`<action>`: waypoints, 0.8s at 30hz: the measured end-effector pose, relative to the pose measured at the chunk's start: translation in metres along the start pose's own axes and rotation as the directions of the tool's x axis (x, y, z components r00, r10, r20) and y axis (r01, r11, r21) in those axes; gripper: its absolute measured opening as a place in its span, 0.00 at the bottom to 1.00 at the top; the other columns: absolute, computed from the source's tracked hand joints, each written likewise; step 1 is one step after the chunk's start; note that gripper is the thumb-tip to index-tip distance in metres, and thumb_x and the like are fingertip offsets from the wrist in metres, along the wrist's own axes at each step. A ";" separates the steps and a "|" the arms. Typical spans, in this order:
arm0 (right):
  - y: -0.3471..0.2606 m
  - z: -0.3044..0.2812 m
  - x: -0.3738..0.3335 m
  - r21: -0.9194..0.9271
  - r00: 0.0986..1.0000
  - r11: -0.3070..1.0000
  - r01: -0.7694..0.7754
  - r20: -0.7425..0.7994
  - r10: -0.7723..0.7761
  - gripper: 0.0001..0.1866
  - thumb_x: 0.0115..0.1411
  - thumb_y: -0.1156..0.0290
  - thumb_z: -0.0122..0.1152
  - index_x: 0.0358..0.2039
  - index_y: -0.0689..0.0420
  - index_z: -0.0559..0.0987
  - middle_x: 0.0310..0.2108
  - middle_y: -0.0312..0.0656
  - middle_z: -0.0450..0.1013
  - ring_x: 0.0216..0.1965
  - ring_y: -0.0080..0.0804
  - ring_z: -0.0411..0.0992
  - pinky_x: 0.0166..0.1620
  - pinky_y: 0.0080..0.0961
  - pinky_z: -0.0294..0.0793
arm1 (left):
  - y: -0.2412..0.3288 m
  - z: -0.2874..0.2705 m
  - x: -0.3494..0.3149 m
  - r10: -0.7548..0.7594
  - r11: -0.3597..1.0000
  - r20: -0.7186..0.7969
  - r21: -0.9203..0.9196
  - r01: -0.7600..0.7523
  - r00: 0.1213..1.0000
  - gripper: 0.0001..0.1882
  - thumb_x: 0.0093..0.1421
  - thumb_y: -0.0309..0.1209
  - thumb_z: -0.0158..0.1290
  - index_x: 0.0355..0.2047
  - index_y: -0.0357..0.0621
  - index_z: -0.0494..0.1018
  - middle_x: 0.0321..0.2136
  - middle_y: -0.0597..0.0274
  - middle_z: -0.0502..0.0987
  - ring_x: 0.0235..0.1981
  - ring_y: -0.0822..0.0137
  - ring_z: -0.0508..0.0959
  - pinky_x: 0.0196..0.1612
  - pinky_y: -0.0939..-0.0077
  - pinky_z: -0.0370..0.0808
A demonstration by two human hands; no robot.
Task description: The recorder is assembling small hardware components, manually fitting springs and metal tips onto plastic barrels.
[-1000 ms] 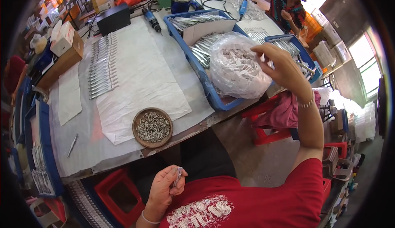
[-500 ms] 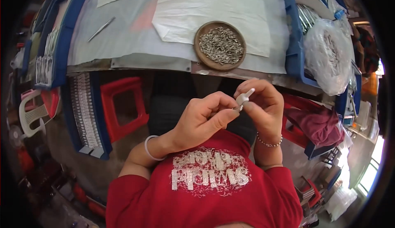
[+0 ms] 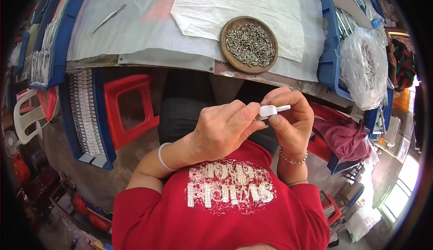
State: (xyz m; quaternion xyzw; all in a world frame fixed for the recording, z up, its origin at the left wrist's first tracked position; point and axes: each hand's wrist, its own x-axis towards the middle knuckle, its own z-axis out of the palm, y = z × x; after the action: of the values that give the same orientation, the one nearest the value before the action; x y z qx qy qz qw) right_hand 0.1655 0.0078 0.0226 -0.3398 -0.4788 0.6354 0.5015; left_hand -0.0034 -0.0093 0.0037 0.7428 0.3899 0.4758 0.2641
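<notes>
In front of my red shirt, over my lap, my two hands meet around a small white plastic piece (image 3: 269, 110) with a wide body and a thin stem. My right hand (image 3: 293, 121) pinches it between thumb and fingers, the stem pointing right. Against its wide left end, the thumb and fingers of my left hand (image 3: 218, 126) are closed. Whatever small thing lies in that pinch is mostly hidden. Just beyond my hands, at the table's front edge, a round wooden bowl (image 3: 225, 57) holds many short silvery metal pins.
White sheets (image 3: 243, 2) cover the table (image 3: 167, 60); tweezers (image 3: 109, 18) lie at left. Blue trays (image 3: 63, 38) flank it. A bulging clear plastic bag (image 3: 363, 69) hangs by the right tray. Red stools (image 3: 135, 137) stand below, one with maroon cloth (image 3: 347, 135).
The white piece has turned from pointing up and right to lying nearly level. My left hand has tilted, its index finger now over the piece's end. The view has shifted slightly.
</notes>
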 end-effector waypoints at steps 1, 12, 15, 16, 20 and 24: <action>-0.002 0.001 0.001 -0.049 1.000 0.999 -0.011 0.024 0.012 0.11 0.50 0.80 0.63 0.34 0.64 0.72 0.34 0.46 0.70 0.37 0.29 0.69 0.40 0.21 0.70 | -0.001 -0.002 0.000 -0.002 1.000 -0.003 0.000 0.002 1.000 0.14 0.52 0.27 0.58 0.38 0.35 0.69 0.21 0.55 0.72 0.18 0.61 0.74 0.18 0.73 0.69; -0.005 0.007 0.012 -0.098 0.989 0.986 -0.133 0.052 0.139 0.08 0.51 0.79 0.61 0.33 0.64 0.74 0.35 0.40 0.67 0.35 0.23 0.67 0.41 0.18 0.66 | 0.003 -0.016 -0.002 -0.375 0.788 0.174 -0.457 0.412 0.910 0.12 0.58 0.26 0.52 0.41 0.35 0.70 0.20 0.61 0.71 0.19 0.76 0.70 0.20 0.80 0.67; -0.004 0.001 0.015 -0.038 0.980 0.994 -0.100 0.168 0.105 0.12 0.51 0.74 0.61 0.36 0.65 0.73 0.37 0.41 0.67 0.37 0.25 0.67 0.44 0.20 0.67 | 0.006 -0.015 -0.004 -0.460 0.198 0.459 -0.781 0.592 0.760 0.12 0.62 0.29 0.46 0.44 0.35 0.68 0.20 0.68 0.69 0.17 0.83 0.63 0.18 0.89 0.57; -0.002 0.003 0.010 0.107 0.982 0.979 -0.175 0.093 0.165 0.18 0.53 0.70 0.59 0.42 0.65 0.70 0.41 0.45 0.68 0.40 0.29 0.69 0.47 0.25 0.68 | 0.007 -0.018 -0.002 -0.445 0.068 0.548 -0.768 0.636 0.709 0.14 0.64 0.32 0.44 0.45 0.36 0.68 0.18 0.67 0.67 0.15 0.83 0.60 0.17 0.90 0.54; -0.003 -0.001 0.015 0.267 0.992 0.956 -0.119 -0.006 0.125 0.18 0.60 0.66 0.51 0.46 0.65 0.66 0.45 0.51 0.68 0.46 0.35 0.70 0.48 0.30 0.69 | 0.004 -0.014 -0.005 -0.378 -0.198 0.675 -0.728 0.657 0.634 0.15 0.65 0.35 0.43 0.44 0.35 0.68 0.17 0.67 0.65 0.14 0.83 0.57 0.16 0.90 0.53; -0.016 0.017 0.025 0.565 0.976 0.818 -0.112 -0.095 0.198 0.14 0.64 0.61 0.45 0.37 0.60 0.67 0.27 0.40 0.69 0.23 0.24 0.67 0.29 0.18 0.67 | 0.008 -0.009 -0.009 -0.325 -0.347 0.763 -0.646 0.680 0.559 0.17 0.65 0.39 0.42 0.43 0.37 0.68 0.16 0.67 0.63 0.13 0.82 0.56 0.15 0.90 0.53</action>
State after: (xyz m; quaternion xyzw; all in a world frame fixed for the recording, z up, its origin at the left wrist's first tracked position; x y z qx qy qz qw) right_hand 0.1480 0.0279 0.0440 -0.2637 -0.2052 0.7586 0.5594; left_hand -0.0109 -0.0212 0.0085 0.1182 0.1921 0.3164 0.9214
